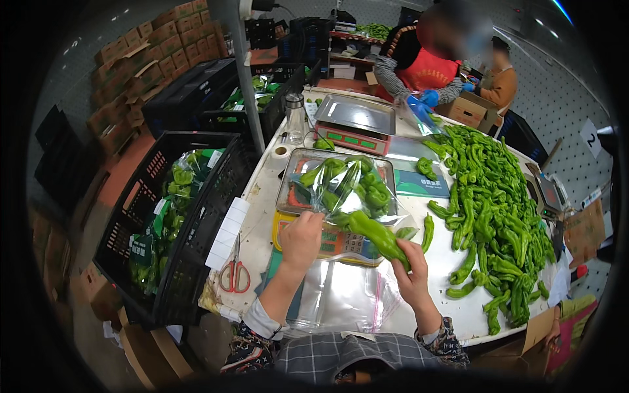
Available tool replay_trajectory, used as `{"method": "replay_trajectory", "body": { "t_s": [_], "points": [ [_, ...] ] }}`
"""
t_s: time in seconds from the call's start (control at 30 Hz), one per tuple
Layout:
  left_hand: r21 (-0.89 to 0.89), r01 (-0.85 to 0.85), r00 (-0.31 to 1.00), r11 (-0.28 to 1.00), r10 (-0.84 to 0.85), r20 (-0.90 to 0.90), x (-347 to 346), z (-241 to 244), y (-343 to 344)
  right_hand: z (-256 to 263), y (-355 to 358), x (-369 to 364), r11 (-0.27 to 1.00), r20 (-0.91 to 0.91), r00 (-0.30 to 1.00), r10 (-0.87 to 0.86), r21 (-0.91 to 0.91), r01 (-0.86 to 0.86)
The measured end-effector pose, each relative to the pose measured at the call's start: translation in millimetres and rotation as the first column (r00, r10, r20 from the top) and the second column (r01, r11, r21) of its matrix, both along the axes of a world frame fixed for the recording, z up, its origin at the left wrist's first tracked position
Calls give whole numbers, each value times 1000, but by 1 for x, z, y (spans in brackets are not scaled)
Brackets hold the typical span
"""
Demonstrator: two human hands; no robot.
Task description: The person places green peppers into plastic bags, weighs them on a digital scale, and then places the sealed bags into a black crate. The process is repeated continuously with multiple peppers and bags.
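Note:
My left hand (303, 239) pinches the near edge of a clear plastic bag (350, 189) that holds several green peppers and lies on the steel pan (286, 201) of a yellow-rimmed scale (278, 236). A long green pepper (376, 234) is gripped in my right hand (412, 267), its far end at the mouth of the bag. Flat clear bags (339, 294) lie on the table before my body. One loose pepper (428, 233) rests just right of the scale. A big heap of green peppers (484, 196) covers the right side of the table.
Red-handled scissors (235, 276) and white label strips (227, 233) lie at the left edge, beside a black crate (164, 231) of bagged peppers. A second scale (353, 137), a glass bottle (295, 120) and a tape roll (280, 151) stand beyond. A co-worker in a red apron (427, 73) stands across the table.

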State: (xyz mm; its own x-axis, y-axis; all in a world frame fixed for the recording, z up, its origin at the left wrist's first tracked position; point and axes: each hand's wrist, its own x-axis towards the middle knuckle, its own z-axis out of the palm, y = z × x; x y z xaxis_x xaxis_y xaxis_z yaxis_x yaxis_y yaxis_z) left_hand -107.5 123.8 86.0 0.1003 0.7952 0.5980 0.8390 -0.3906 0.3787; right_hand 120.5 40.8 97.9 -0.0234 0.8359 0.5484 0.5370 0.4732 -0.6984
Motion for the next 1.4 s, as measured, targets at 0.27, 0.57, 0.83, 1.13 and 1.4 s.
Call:
{"method": "replay_trajectory", "body": {
  "t_s": [0.27, 0.57, 0.83, 1.13, 1.4],
  "points": [
    [123, 102, 921, 987, -141, 364, 28, 16, 1, 11, 39, -33, 983, 338, 941, -20, 179, -43],
    [-30, 175, 576, 984, -77, 814, 3, 9, 21, 13, 51, -52, 927, 430, 894, 127, 270, -261],
    [-26, 114, 787, 993, -74, 613, 24, 16, 6, -1, 46, -15, 949, 315, 926, -211, 294, 116],
    [-46, 55, 741, 997, -10, 672, 19, 12, 12, 12, 84, -77, 916, 421, 906, -44, 379, -132],
    [-40, 146, 694, 988, -74, 717, 15, 18, 13, -9, 50, -1, 923, 533, 846, -35, 341, -177]
  ]
}}
